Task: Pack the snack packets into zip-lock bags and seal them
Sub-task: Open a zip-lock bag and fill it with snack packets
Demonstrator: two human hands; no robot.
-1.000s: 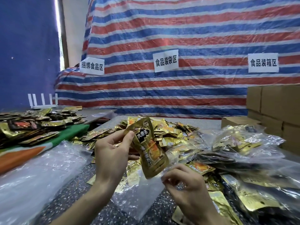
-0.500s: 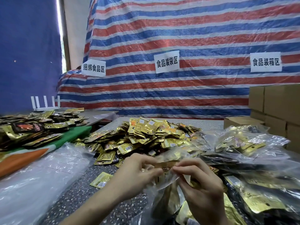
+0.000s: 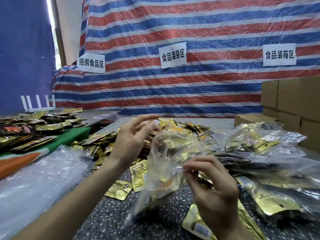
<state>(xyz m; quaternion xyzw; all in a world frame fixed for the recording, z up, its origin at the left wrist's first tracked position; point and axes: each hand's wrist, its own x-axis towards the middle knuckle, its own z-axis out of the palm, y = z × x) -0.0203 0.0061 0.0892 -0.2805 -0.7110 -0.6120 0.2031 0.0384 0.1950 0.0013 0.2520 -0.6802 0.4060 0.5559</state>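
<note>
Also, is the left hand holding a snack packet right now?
No, the left hand is open with its fingers spread and holds nothing, while the right hand pinches the clear zip-lock bag.

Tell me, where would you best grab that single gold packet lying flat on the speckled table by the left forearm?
On the gold packet, probably the near edge, pinched from above on the person's side: it lies flat, that edge is clear, and another packet crowds its far corner.

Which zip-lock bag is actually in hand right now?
The clear bag pinched by the right hand, held up off the table; the filled bags at right and empty bags at left lie untouched.
</note>
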